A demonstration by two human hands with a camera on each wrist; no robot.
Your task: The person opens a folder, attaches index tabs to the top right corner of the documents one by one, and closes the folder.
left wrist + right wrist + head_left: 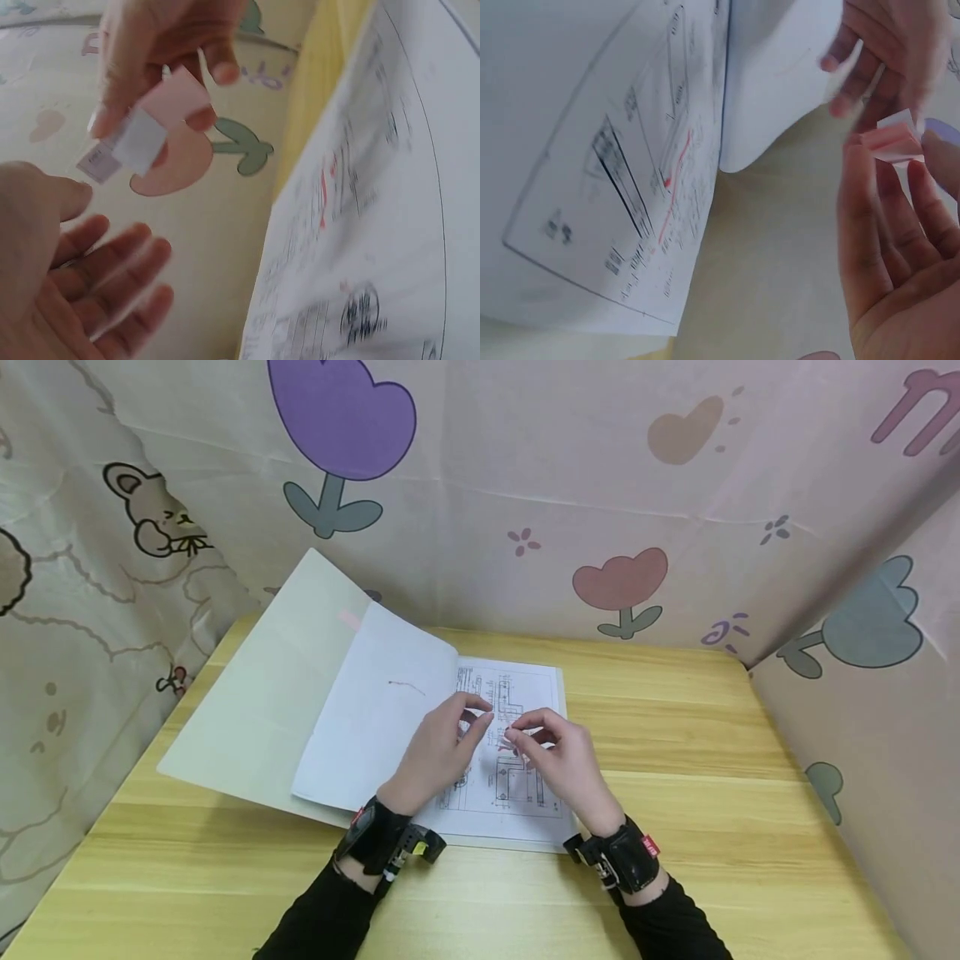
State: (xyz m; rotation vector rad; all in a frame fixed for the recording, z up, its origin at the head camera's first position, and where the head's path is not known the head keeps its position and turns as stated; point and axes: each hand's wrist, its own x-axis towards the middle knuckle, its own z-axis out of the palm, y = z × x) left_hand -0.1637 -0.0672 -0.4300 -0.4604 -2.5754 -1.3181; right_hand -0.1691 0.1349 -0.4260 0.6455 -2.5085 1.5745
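Note:
My right hand (562, 760) pinches a small pink paper slip (176, 97) between thumb and fingers, above the open booklet. A whitish piece (140, 142) and a small printed end show along the slip in the left wrist view. My left hand (431, 743) hovers just left of it, fingers relaxed, its thumb close to the printed end but apart from it. Below lies a printed drawing page (495, 827) with black lines and a red stroke. The turned white page (367, 718) and pale cover (247, 710) stand raised to the left.
The booklet lies on a wood-grain table (690, 760). A patterned cloth (480, 468) hangs behind and along both sides. A pink patch (349, 620) shows on the inside of the cover. Each wrist wears a black strap with a camera.

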